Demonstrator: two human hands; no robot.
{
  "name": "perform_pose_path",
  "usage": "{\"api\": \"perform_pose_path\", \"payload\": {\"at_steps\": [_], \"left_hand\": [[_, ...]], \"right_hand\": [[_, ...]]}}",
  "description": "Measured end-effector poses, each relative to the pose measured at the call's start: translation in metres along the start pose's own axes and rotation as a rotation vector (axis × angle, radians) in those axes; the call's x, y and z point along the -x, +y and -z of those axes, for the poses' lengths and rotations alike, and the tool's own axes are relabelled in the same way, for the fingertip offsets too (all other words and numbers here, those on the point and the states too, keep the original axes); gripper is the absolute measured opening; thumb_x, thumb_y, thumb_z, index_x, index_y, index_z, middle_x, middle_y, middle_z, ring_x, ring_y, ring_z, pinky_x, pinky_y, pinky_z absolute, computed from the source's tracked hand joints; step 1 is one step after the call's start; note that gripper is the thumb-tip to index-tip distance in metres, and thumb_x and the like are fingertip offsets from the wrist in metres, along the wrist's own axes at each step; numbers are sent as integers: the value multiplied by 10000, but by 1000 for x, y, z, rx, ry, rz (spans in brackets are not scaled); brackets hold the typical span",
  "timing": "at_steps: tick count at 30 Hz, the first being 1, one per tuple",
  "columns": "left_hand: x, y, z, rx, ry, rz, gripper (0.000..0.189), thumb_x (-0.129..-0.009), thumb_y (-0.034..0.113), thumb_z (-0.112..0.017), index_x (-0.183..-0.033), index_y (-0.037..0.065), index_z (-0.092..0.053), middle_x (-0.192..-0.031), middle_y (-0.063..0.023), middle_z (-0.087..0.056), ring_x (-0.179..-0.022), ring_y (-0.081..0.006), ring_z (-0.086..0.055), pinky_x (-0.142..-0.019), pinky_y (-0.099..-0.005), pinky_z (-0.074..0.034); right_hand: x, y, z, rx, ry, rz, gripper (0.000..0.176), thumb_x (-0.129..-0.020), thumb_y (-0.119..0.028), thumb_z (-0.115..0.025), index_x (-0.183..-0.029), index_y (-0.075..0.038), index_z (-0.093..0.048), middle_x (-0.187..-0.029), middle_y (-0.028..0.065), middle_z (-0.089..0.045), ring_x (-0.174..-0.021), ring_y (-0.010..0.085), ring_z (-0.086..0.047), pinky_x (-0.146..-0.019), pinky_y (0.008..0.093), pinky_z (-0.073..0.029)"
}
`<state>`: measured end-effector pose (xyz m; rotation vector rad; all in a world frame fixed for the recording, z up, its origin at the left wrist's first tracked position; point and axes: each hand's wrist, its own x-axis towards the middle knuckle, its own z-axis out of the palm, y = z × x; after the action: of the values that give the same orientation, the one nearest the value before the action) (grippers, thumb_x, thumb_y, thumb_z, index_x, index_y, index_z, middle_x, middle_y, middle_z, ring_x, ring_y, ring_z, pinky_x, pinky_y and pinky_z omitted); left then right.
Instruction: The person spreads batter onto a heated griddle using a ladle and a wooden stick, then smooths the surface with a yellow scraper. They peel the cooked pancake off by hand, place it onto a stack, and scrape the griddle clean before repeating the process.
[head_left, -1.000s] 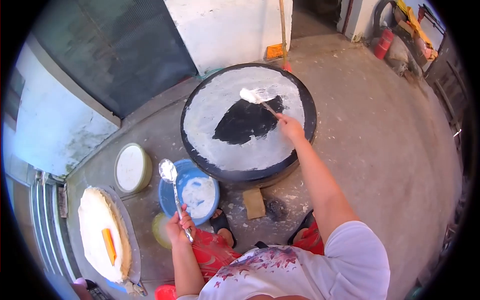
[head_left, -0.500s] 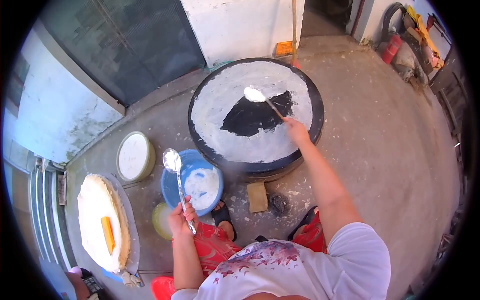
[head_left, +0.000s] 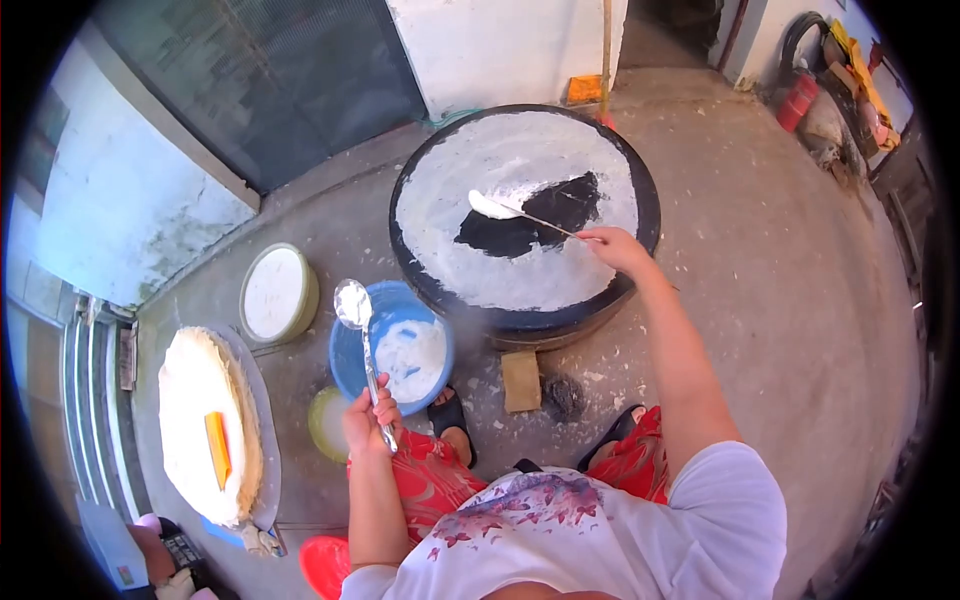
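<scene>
Right hand [head_left: 615,250]: you are gripping the thin handle of a paddle [head_left: 493,207], fingers closed around its end. Left hand [head_left: 370,420]: you are closing your fingers around a long metal spoon [head_left: 353,304], its bowl raised beside the blue basin [head_left: 345,345].

Judgement on the stroke: working well would mean holding the paddle nearly flat, pressing lightly and evenly, and drawing paste [head_left: 520,285] over the bare patch [head_left: 490,238] in overlapping sweeps; digging with the edge could be scraping the coat.

The paddle is lying over the griddle [head_left: 649,200], at the upper left of the bare patch. Its white-coated head is pointing forward and left, away from your right hand; its long axis is running on a shallow slant, back and right to your fingers.
</scene>
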<state>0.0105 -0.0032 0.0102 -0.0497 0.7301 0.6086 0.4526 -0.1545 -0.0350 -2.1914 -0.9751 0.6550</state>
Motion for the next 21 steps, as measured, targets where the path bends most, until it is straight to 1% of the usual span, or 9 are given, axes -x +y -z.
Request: {"api": "perform_pose_path", "payload": {"at_steps": [2,4,6,8,11,15,18,20,21], "left_hand": [[-1,-1,1,-7,0,-6,320,-918,185,-346,-1091,-66,-441,-712,-77,-460,-518,-121,-403,-418,-231,-341],[-3,-1,2,-43,4,-10,313,-920,187,-356,-1101,-49,-455,-703,-42,-449,-505,-101,-396,-414,-219,-338],[-2,-2,-3,-52,8,-17,316,-919,182,-350,-1094,-62,-448,-706,-58,-453,-510,-110,-397,-413,-222,-335],[0,-4,-6,-54,16,-24,319,-918,178,-344,-1086,-75,-441,-710,-74,-456,-514,-119,-397,-413,-225,-332],[1,-6,-7,-39,23,-14,321,-915,181,-355,-1089,-75,-442,-717,-67,-453,-508,-113,-387,-410,-220,-327],[1,-2,2,-30,-7,3,320,-915,182,-358,-1089,-72,-444,-718,-68,-454,-510,-110,-386,-414,-219,-328],[3,-1,2,-38,-23,-6,320,-915,185,-360,-1088,-70,-444,-717,-68,-454,-511,-109,-389,-415,-217,-329],[4,-1,3,-46,-6,-12,319,-916,186,-358,-1087,-69,-445,-718,-70,-456,-511,-111,-393,-415,-219,-334],[4,-1,4,-47,-4,-9,319,-916,186,-358,-1087,-69,-445,-718,-70,-456,-511,-111,-393,-415,-219,-334]], "right_hand": [[17,-4,9,75,155,-227,263,-845,-245,-494,-1076,-193,-609,-1011,104,-624,-929,247,-595,-802,334,-458],[-2,19,-22,17,253,-167,265,-845,-238,-490,-1075,-189,-610,-993,108,-627,-913,250,-598,-795,333,-460],[-13,13,-44,-55,358,-98,267,-844,-231,-485,-1074,-184,-612,-975,112,-631,-896,253,-602,-788,331,-463],[-12,-16,-58,-19,136,2,262,-846,-152,-480,-1070,-139,-615,-959,131,-631,-858,253,-605,-775,327,-458],[1,-34,-45,98,24,109,264,-838,-159,-491,-1070,-142,-616,-967,133,-627,-859,272,-599,-765,332,-460],[30,-49,-3,253,-47,97,259,-817,-178,-528,-1057,-153,-624,-894,126,-632,-837,271,-593,-717,337,-467],[61,-69,5,414,102,23,286,-785,-166,-539,-1057,-193,-623,-898,100,-624,-843,256,-591,-710,349,-477],[72,-63,-35,541,505,123,386,-726,-94,-548,-1102,-168,-587,-838,71,-584,-785,249,-576,-658,369,-478],[76,-59,-61,513,604,257,456,-681,-44,-534,-1123,-153,-559,-807,58,-543,-737,246,-559,-613,376,-475]]}}
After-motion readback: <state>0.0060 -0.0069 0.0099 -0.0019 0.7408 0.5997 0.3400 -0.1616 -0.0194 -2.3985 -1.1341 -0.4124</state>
